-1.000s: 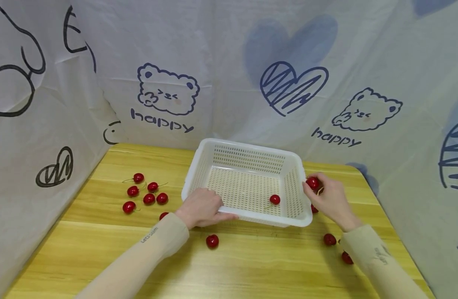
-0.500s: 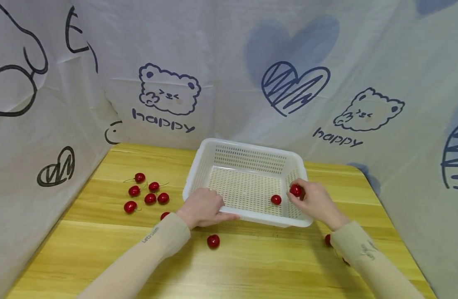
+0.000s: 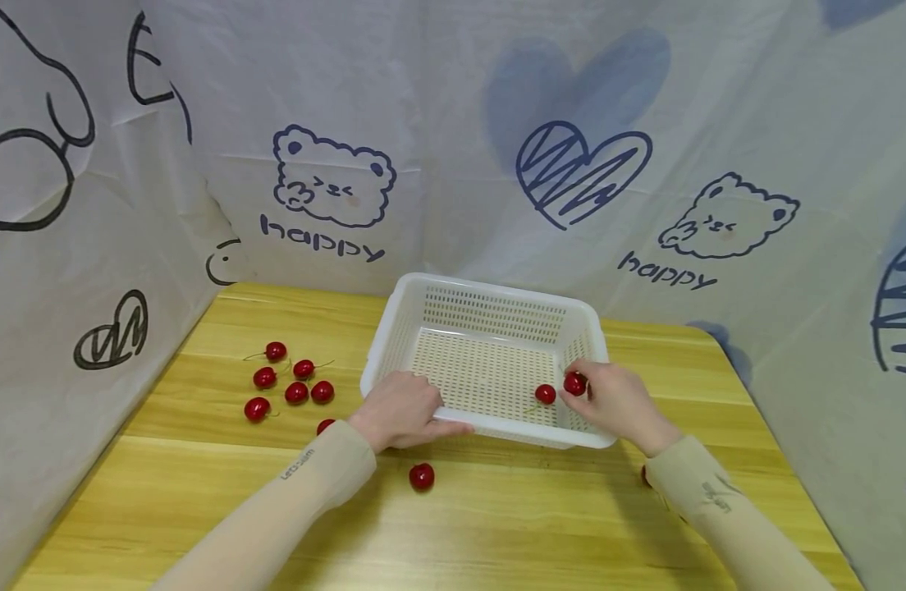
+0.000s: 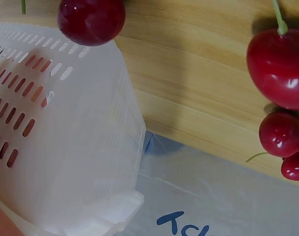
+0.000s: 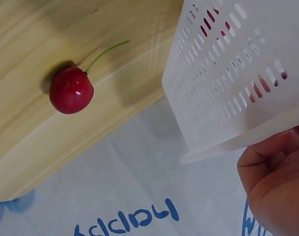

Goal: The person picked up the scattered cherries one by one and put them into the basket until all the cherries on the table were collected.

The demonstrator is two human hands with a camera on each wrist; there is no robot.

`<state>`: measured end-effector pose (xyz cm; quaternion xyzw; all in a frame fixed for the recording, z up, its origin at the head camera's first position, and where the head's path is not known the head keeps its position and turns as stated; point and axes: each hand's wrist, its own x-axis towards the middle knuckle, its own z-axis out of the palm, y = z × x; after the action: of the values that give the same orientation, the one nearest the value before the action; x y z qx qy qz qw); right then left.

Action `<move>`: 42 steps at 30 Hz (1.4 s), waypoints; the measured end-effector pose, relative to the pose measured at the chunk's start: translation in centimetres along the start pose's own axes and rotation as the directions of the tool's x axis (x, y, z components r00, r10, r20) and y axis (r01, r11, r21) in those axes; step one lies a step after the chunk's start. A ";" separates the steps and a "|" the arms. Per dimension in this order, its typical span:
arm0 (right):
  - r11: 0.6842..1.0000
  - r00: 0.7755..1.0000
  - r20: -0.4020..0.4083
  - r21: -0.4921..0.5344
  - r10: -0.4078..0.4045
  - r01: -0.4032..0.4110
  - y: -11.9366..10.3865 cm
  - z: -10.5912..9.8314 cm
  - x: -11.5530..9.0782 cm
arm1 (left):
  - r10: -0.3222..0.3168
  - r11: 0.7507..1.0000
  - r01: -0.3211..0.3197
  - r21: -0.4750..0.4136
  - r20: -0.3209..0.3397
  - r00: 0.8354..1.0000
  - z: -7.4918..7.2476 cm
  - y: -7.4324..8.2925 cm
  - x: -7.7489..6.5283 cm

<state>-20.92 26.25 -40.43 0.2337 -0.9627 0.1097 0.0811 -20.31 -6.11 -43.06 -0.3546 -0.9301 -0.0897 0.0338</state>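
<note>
A white plastic basket (image 3: pixel 490 427) with slotted walls stands at the middle back of the wooden table. My left hand (image 3: pixel 403 410) grips its front-left rim, thumb lying along the front edge. Inside the basket's right end, my right hand (image 3: pixel 617 402) pinches a red cherry (image 3: pixel 574 383) low over the floor. Another cherry (image 3: pixel 545 394) with a stem lies just left of it on the basket floor. In the right wrist view the basket wall (image 5: pixel 228 93) hides the fingertips and the held cherry, with only reddish patches showing through the slots.
Several stemmed cherries (image 3: pixel 296 393) lie grouped left of the basket. A lone cherry (image 3: pixel 422 477) sits before it, and another (image 3: pixel 325 426) is partly behind the left sleeve. One more cherry (image 5: pixel 71 91) rests right of the basket. A printed cloth (image 3: pixel 453 205) hangs behind the table.
My right hand has brought a cherry from beside the basket's right wall over the rim and down into the basket, moving left. My left hand has stayed on the rim.
</note>
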 end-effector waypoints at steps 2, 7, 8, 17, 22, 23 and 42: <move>1.000 1.000 0.014 -0.022 -0.006 0.006 -0.1 0.0 0.0 | -0.002 1.000 0.002 -0.001 0.001 1.000 0.0 0.0 0.0; 0.999 1.000 0.027 -0.050 -0.013 0.014 -0.2 0.2 0.1 | 0.000 1.000 0.000 -0.006 -0.002 1.000 0.0 0.0 0.0; 0.999 1.000 0.027 -0.049 -0.013 0.014 -0.2 0.2 0.1 | 0.000 1.000 0.000 -0.005 -0.003 1.000 0.0 0.0 0.0; 1.000 0.999 0.036 -0.030 -0.002 0.003 -0.2 0.2 0.0 | 0.011 1.000 -0.011 0.010 -0.011 1.000 -0.1 0.0 0.0; 1.000 0.999 0.045 -0.021 0.014 -0.013 -0.2 0.3 0.0 | 0.012 1.000 -0.012 0.007 -0.012 1.000 -0.2 0.1 0.0; 1.000 0.999 0.046 -0.017 0.018 -0.017 -0.2 0.2 0.0 | 0.012 1.000 -0.012 0.007 -0.010 1.000 -0.2 0.1 0.0; 0.965 0.986 -0.158 0.261 0.051 -0.008 1.2 -0.2 -2.3 | 0.005 1.000 -0.005 0.020 0.001 1.000 -0.1 0.0 -0.1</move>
<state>-19.46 28.27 -40.93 0.2180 -0.9335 0.2547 0.1270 -20.24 -6.12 -42.98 -0.3566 -0.9301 -0.0801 0.0373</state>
